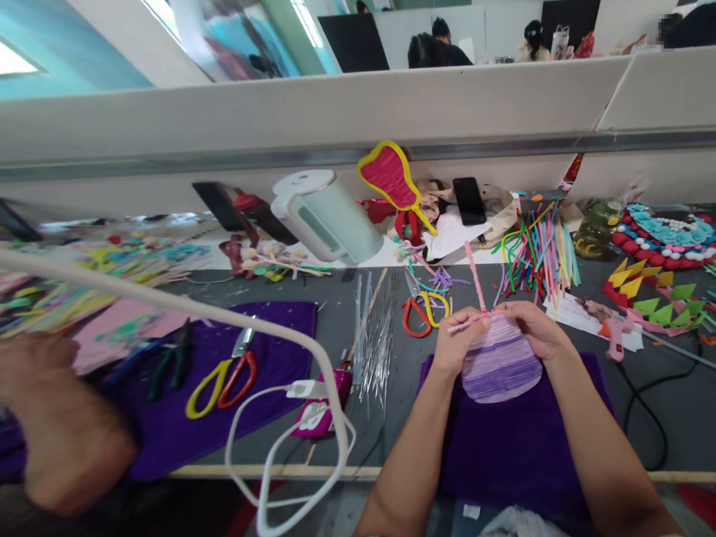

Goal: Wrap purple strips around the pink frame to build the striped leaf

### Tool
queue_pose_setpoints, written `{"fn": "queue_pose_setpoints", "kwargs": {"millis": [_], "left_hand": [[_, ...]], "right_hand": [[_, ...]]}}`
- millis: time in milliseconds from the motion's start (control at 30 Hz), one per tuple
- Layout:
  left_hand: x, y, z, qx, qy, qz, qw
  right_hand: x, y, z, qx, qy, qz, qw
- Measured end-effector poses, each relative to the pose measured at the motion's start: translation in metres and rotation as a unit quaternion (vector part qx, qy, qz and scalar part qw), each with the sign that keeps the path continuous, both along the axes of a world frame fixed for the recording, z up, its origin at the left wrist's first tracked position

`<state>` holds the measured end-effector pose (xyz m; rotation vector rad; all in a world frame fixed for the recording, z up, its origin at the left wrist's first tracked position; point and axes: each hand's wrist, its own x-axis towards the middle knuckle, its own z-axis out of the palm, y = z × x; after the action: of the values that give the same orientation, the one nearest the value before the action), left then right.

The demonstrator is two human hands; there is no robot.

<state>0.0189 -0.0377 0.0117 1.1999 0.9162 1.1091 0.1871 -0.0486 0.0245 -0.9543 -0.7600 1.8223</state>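
Note:
My left hand [459, 339] and my right hand [531, 330] both hold a purple striped, rounded craft piece [500, 365] made of wound pipe cleaners. A pink pipe cleaner [476, 280] rises from its top, and my fingers pinch it there. The piece hangs just above a dark purple cloth [520, 440] lying on the grey table [335, 328] in front of me.
Red-and-yellow scissors [425, 312] lie by my left hand, another pair [224, 379] on a purple cloth at left. Thin wires [377, 335], coloured pipe cleaners [537, 250], a pink glue gun [615, 335], a white kettle [327, 216] and a white cable [280, 418] surround me. A co-worker's arm [61, 425] is at left.

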Motion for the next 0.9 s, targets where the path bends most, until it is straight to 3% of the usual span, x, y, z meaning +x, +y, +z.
{"fn": "queue_pose_setpoints", "kwargs": {"millis": [300, 433, 567, 733, 800, 900], "left_hand": [[0.002, -0.001, 0.001, 0.035, 0.049, 0.014, 0.998], [0.002, -0.001, -0.001, 0.029, 0.059, 0.042, 0.997], [0.002, -0.002, -0.002, 0.055, 0.067, 0.050, 0.995], [0.001, -0.003, 0.001, 0.072, 0.078, 0.052, 0.993], [0.000, -0.002, 0.001, 0.071, 0.078, 0.052, 0.993], [0.000, -0.002, 0.001, 0.064, 0.081, 0.053, 0.993]], "right_hand": [[-0.004, -0.003, 0.005, 0.015, -0.064, -0.042, 0.997], [-0.012, -0.006, 0.008, 0.091, -0.167, -0.069, 0.979], [-0.019, -0.006, 0.003, 0.207, -0.342, -0.125, 0.908], [-0.015, -0.007, 0.004, 0.285, -0.452, -0.131, 0.835], [-0.012, -0.009, 0.006, 0.332, -0.509, -0.152, 0.779], [-0.008, -0.010, 0.006, 0.408, -0.594, -0.183, 0.669]]}}
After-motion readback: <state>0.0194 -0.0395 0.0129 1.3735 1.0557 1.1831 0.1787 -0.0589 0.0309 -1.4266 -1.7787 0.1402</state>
